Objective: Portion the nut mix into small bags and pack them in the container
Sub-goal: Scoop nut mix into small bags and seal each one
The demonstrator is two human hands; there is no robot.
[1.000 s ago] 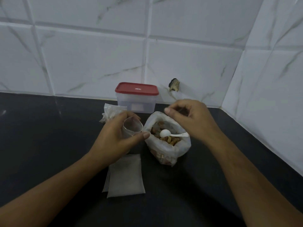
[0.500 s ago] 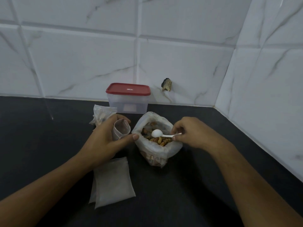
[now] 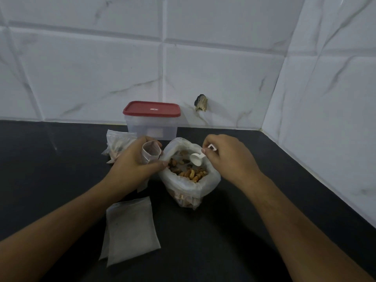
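Spoon (image 3: 196, 159) pinched by right hand (image 3: 227, 159) slants bowl-down leftward over nut bag (image 3: 188, 187); left hand (image 3: 132, 165) grips small bag (image 3: 150, 152)

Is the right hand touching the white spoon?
Touching. The head view shows the right hand pinching the handle of the white spoon over the nut bag.

We see only the mouth of the small bag (image 3: 151, 153); the left hand (image 3: 132, 165) covers the rest and part of a filled bag (image 3: 117, 143) behind it. The right hand (image 3: 230, 159) hides most of the handle of the spoon (image 3: 196, 159). The lid mark on the container (image 3: 151, 127) is too small to read.
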